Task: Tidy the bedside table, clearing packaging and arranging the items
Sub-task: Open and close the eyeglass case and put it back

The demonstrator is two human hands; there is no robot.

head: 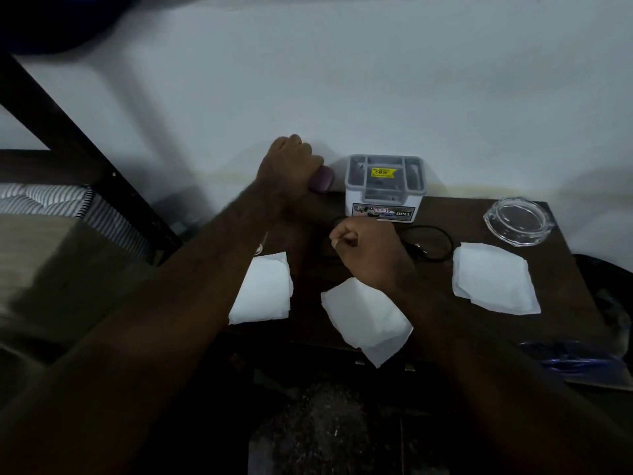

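My left hand [289,166] is closed around a small purple object [322,179] at the back left of the dark wooden bedside table [565,269]. My right hand [366,246] is a fist in the middle of the table, over a coiled black cable [431,243]; whether it grips the cable is hidden. A grey and white plastic organiser box [385,188] with a yellow price sticker stands against the wall. Three white paper tissues lie on the table: left [263,293], middle [366,320], right [493,279].
A clear glass ashtray [519,221] sits at the back right corner. A bed with a striped mattress [51,200] and a dark frame post stands to the left. Blue plastic [575,358] lies at the table's right front. A white wall runs behind.
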